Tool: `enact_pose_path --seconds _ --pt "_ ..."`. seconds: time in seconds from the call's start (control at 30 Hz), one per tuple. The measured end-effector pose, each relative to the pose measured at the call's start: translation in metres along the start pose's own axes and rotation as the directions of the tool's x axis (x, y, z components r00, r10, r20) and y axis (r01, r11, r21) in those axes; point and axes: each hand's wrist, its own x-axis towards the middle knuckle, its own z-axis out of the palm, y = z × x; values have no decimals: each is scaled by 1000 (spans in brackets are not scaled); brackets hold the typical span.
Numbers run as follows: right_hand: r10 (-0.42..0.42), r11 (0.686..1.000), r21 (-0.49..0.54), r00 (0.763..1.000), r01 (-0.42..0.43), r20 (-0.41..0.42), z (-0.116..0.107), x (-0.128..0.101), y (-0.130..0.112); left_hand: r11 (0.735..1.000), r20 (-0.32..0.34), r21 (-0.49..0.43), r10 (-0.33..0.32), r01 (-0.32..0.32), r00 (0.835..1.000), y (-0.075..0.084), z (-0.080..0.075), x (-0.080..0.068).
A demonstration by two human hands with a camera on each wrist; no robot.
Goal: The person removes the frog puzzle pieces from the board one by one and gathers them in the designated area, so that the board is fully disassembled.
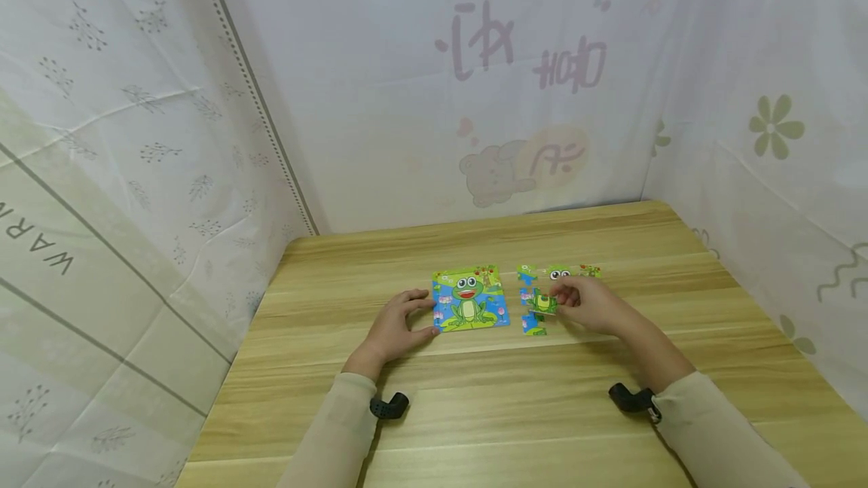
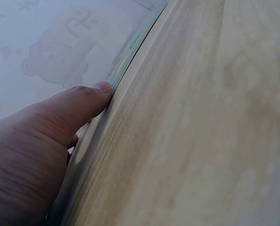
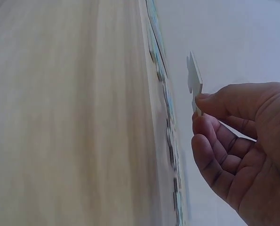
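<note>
A square frog picture card [image 1: 470, 298] lies flat in the middle of the wooden table [image 1: 515, 413]. My left hand [image 1: 400, 326] rests at its left edge, thumb and fingers against the card's rim [image 2: 112, 77]. Right of it lies a partly assembled frog puzzle [image 1: 552, 285] made of several pieces. My right hand [image 1: 586, 303] pinches one green puzzle piece [image 1: 544, 303] and holds it just above the puzzle's middle. In the right wrist view the piece [image 3: 194, 81] stands lifted off the row of laid pieces [image 3: 167, 113].
White printed cloth walls [image 1: 434, 81] close in the table on the left, back and right. Bare wood lies in front of the card and puzzle, toward the near edge. A black wrist mount [image 1: 389, 405] sits on each forearm.
</note>
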Motion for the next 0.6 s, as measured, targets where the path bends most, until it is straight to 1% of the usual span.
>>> enact_pose_path --seconds 0.17,0.3,0.43,0.6 --pt "22 1000 -7 1000 -22 -20 -5 -8 6 1000 6 -3 -3 3 1000 0 0 0" --pt "14 1000 -4 1000 -14 -24 -8 -12 10 1000 8 0 -5 5 1000 0 -1 0" --pt "2 1000 -22 1000 -2 -17 -10 -16 12 1000 8 3 -6 6 1000 0 -1 0" --pt "14 1000 -14 1000 -14 -1 -11 -21 17 1000 6 5 4 -4 1000 -1 0 0"
